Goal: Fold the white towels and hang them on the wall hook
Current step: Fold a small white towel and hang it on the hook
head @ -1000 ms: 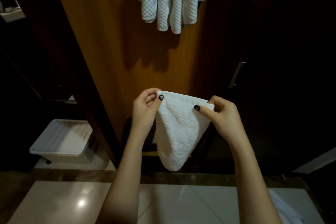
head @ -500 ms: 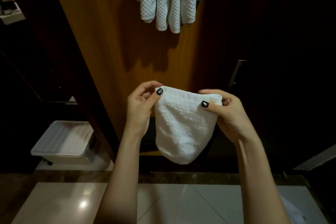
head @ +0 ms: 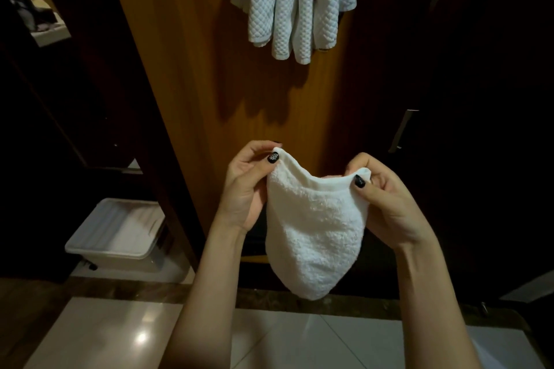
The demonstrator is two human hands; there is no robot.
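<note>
Head view, one item in hand. Small white towel (head: 314,228): terry cloth with a thick looped pile, gathered into a soft pouch shape. Its top hem is stretched between the two grips and sags in a shallow curve. A flat woven band runs just under that hem. The sides narrow to a rounded point that hangs free below the hands, touching nothing. Left hand (head: 245,189) pinches the upper left corner, thumb on the near face, fingers curled behind. Right hand (head: 389,204) pinches the upper right corner likewise, thumb pressed on the hem, fingers curled round the back. Both thumbnails are painted black. The hands stand apart with the towel's width between them, the left corner held slightly higher than the right. Above the grip and well apart from it, waffle-weave towels (head: 295,0), pale white, hang in several long folds against an orange-brown wooden panel (head: 195,69). Their upper ends are out of sight, so what they hang from cannot be told. Up and to the right of the grip is a metal handle (head: 403,130) on a dark door. Down and to the left of the grip, a white lidded plastic box (head: 120,234) stands on the floor beside the panel's foot. Beneath the grip lie glossy pale floor tiles (head: 105,332), edged by a dark stone strip (head: 135,289).
</note>
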